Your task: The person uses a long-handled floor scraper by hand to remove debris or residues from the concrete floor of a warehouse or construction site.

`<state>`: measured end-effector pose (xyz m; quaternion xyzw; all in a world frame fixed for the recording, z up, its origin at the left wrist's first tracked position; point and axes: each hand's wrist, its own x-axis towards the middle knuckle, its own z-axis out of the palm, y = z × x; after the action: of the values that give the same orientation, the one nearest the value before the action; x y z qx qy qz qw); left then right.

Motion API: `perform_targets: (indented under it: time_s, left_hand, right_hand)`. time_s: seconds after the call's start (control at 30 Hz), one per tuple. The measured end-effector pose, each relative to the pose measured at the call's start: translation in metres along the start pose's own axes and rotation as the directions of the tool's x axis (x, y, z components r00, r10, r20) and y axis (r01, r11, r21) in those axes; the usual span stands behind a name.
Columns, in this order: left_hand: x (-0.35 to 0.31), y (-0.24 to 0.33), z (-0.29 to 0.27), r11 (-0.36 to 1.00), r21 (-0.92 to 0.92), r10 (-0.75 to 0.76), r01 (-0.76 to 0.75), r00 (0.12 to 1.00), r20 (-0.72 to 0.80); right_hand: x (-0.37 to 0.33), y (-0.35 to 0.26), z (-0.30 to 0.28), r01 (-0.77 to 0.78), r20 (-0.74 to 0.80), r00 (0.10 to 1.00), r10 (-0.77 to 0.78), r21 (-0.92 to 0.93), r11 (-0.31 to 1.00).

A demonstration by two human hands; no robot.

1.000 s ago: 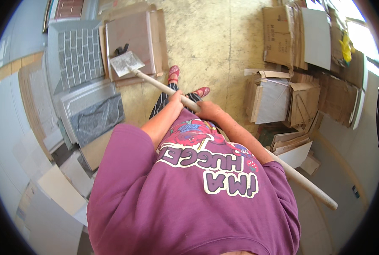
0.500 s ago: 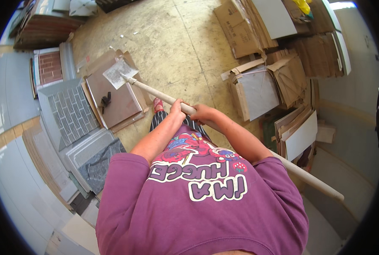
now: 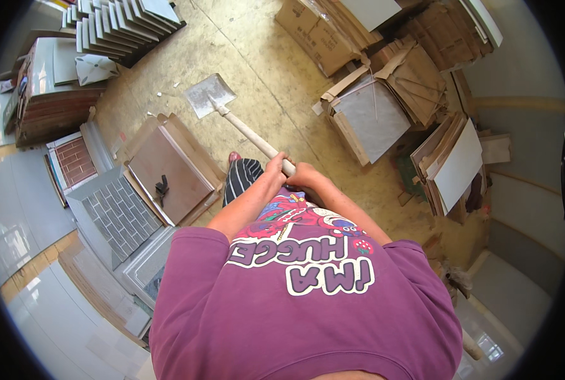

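Note:
A shovel with a square grey metal blade point(image 3: 211, 95) and a long pale wooden handle point(image 3: 252, 134) slants across in front of my body. My left hand point(image 3: 277, 166) is wrapped round the handle. Close behind it, my right hand point(image 3: 305, 175) grips the same handle near my waist. Past that hand my right arm and shirt hide the handle, and its end comes out at the lower right. The blade is over the floor ahead, beyond my foot; I cannot tell if it touches.
Brown tiles point(image 3: 171, 163) with a black tool point(image 3: 161, 188) on top stand to the left, beside brick-patterned panels point(image 3: 121, 212). Cartons point(image 3: 317, 33) and grey slabs point(image 3: 377, 117) line the right. A rack of upright tiles point(image 3: 121, 26) stands at the far left, and small debris lies near the blade.
The blade has moved right, from over the brown tiles to over the floor. The view has shifted forward, bringing in the tile rack. Both hands keep their grip.

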<state>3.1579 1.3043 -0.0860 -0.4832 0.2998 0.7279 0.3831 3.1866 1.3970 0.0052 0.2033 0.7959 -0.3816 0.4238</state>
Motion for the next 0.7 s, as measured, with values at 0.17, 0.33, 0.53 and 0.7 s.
perform_targets:
  time_s: [0.17,0.33,0.53,0.7]
  left_hand:
    - [-0.003,0.019,0.025,0.993,0.109,-0.053,0.054,0.999,-0.009]
    - [0.017,0.060,0.039,0.987,0.132,-0.089,0.094,0.995,-0.043]
    - [0.021,0.127,0.065,0.982,0.146,-0.104,0.117,0.990,-0.090]
    - [0.026,0.176,0.075,0.972,0.201,-0.102,0.124,0.988,-0.116]
  right_hand:
    - [0.017,-0.001,-0.012,-0.063,-0.021,0.998,0.063,0.021,0.998]
    - [0.025,-0.049,-0.040,-0.105,-0.011,0.994,0.105,-0.006,0.994]
    - [0.050,-0.111,-0.072,-0.138,0.027,0.990,0.138,0.014,0.990]
    - [0.085,-0.142,-0.075,-0.131,0.026,0.991,0.130,0.032,0.991]
